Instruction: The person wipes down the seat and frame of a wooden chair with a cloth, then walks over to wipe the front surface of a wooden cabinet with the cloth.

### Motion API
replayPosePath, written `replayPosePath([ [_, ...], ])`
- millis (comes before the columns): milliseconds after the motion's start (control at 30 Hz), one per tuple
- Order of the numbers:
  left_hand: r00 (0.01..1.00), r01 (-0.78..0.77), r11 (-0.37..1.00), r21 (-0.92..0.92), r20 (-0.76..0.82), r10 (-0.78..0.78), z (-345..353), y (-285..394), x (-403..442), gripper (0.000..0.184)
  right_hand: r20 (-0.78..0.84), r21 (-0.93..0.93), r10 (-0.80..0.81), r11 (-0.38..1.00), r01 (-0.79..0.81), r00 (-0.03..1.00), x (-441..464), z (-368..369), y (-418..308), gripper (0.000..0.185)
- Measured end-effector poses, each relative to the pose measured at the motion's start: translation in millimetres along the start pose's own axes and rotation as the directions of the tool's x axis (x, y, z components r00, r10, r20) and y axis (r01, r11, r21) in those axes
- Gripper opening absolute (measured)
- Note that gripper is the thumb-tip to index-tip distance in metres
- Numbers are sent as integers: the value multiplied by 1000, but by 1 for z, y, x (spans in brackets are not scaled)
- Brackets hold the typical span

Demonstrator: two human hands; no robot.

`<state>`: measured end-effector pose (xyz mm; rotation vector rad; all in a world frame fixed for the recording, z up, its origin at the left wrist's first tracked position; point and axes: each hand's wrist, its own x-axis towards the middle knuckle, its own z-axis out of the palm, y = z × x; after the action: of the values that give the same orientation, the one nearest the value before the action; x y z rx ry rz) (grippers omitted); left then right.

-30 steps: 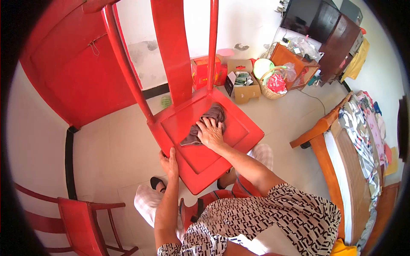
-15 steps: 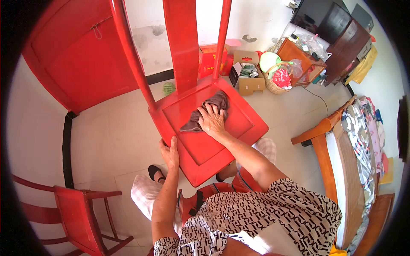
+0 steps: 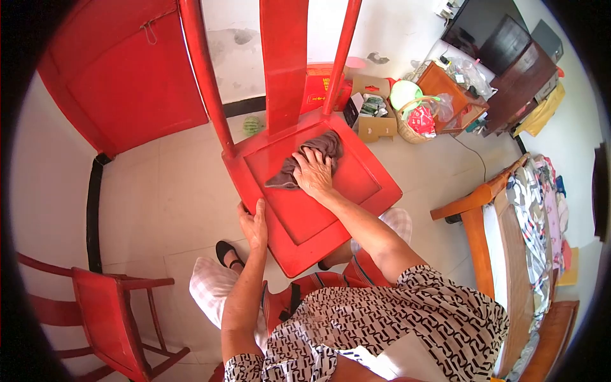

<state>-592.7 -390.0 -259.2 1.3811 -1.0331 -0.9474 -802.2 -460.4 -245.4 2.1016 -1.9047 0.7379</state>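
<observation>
brown cloth: bunched (image 3: 327, 146) on the red chair's seat (image 3: 347, 188), long axis roughly 8 to 2 o'clock
right hand: the nearer one (image 3: 314, 174), right on top, fingers slightly spread and pressing; cloth poked out past them toward 1 and 8
left hand: about 7 o'clock from the cloth (image 3: 256, 227), thumb and fingers pinching the seat edge
second chair: off at 8 (image 3: 100, 312)
</observation>
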Motion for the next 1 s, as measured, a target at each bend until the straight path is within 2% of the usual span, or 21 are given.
replayPosePath([
  [100,1000,-1,999,34,-20,1,1,2,-1,61,16,6,34,999,-34,999,3,1,-4,46],
  [267,999,-36,998,-44,-10,36,4,-6,1,60,13,9,89,996,-89,996,5,8,-15,45],
  [400,1000,13,1000,7,-11,-13,2,10,-1,59,3,52,48,997,-48,999,1,8,-26,45],
  [767,998,-63,998,11,-16,63,4,-4,8,52,106,170,-54,985,36,993,-20,-2,-60,48],
  [1000,997,-68,997,23,-19,68,4,4,7,46,70,195,-148,972,131,987,-42,-10,-75,42],
])
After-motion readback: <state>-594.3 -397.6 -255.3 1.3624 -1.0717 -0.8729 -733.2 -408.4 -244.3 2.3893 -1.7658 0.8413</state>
